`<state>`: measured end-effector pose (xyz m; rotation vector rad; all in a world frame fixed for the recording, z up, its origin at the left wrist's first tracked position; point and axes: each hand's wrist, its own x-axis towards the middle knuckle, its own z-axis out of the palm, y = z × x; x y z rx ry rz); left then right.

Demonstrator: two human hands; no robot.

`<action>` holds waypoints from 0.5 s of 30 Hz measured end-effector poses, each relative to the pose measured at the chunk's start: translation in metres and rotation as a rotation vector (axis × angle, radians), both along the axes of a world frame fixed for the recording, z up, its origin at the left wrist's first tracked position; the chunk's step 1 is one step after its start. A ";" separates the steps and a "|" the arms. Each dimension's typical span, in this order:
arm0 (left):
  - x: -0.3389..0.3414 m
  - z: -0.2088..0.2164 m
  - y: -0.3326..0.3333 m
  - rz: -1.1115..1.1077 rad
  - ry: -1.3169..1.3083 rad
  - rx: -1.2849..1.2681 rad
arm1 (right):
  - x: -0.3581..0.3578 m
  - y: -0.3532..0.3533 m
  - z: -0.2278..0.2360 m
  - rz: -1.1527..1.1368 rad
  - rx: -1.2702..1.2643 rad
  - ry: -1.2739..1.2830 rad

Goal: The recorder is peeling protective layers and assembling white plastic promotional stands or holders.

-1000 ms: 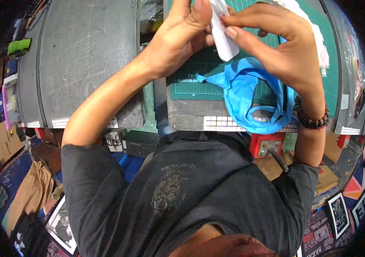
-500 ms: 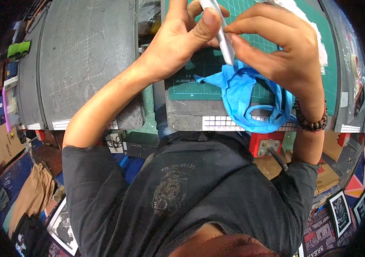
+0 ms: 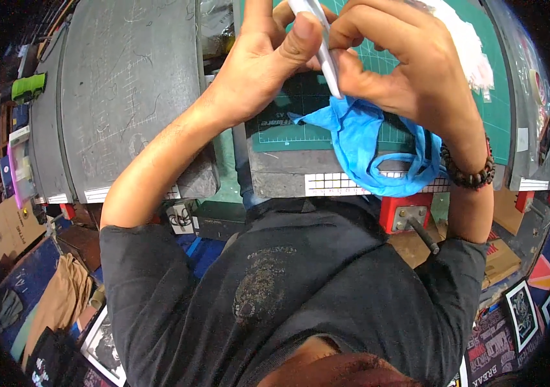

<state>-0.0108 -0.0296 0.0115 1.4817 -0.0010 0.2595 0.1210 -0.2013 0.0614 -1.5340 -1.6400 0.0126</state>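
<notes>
Your left hand (image 3: 265, 68) grasps the slim white object (image 3: 328, 67) above the green mat (image 3: 300, 141); hold it steady, clear of the blue cloth (image 3: 355, 147) below; your right hand (image 3: 410, 72) pinches beside the object's edge, its grip unclear; press lightly

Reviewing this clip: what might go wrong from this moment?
The slim white slab-like object, tilted between the left hand and right hand, might slip and drop onto the green gridded cutting mat. The looped bright-blue cloth, reaching the front edge of the grey table, could slide off. The dark beaded bracelet, close to that cloth in this view, might snag it.
</notes>
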 end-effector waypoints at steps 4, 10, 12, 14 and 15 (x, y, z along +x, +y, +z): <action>-0.004 0.001 -0.005 -0.054 -0.043 -0.129 | 0.001 -0.001 -0.005 -0.011 -0.049 0.042; 0.000 0.000 0.001 -0.188 -0.087 -0.252 | 0.003 -0.003 -0.001 -0.067 -0.129 0.045; 0.001 -0.001 0.002 -0.158 -0.059 -0.279 | 0.002 -0.004 0.000 -0.070 -0.135 0.123; 0.001 -0.001 0.002 -0.064 -0.006 -0.313 | 0.003 -0.005 0.002 -0.047 -0.108 0.182; 0.001 0.000 0.002 -0.109 -0.032 -0.314 | 0.003 -0.006 0.003 -0.034 -0.084 0.190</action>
